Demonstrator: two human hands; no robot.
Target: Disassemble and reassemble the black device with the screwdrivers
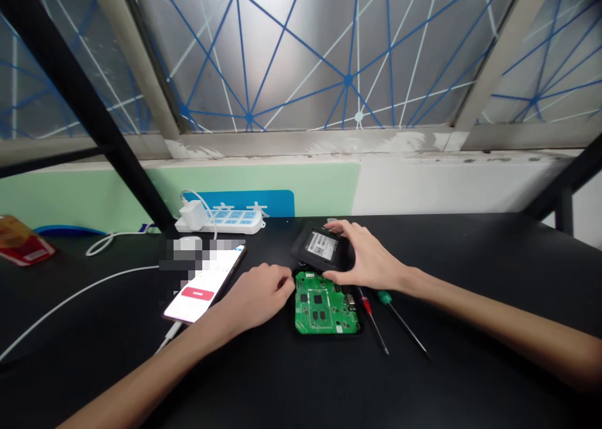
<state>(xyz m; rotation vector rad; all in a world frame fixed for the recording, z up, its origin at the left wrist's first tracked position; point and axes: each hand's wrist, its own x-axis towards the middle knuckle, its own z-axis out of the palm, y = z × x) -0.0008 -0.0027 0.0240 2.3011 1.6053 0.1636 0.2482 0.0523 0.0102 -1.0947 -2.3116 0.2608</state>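
A green circuit board (324, 303) lies in a shallow black case on the black table. At the left edge of that case is my left hand (266, 294), its fingers curled and pressed together against the upper left corner; the fingertips are partly hidden. My right hand (360, 253) grips a black plastic cover (308, 231) by its right side, thumb below and fingers above. The cover bears a white printed label (322, 245) and is held tilted over the far edge of the board. Just right of the board lie a red-handled screwdriver (374, 319) and a green-handled screwdriver (404, 322).
A phone (202, 285) with a lit screen lies left of my left forearm, a white cable (172, 335) at its lower end. Behind it stand a white power strip (235, 219) and a plugged-in charger (194, 216). A red packet (23, 241) sits far left. Black metal bars flank the table.
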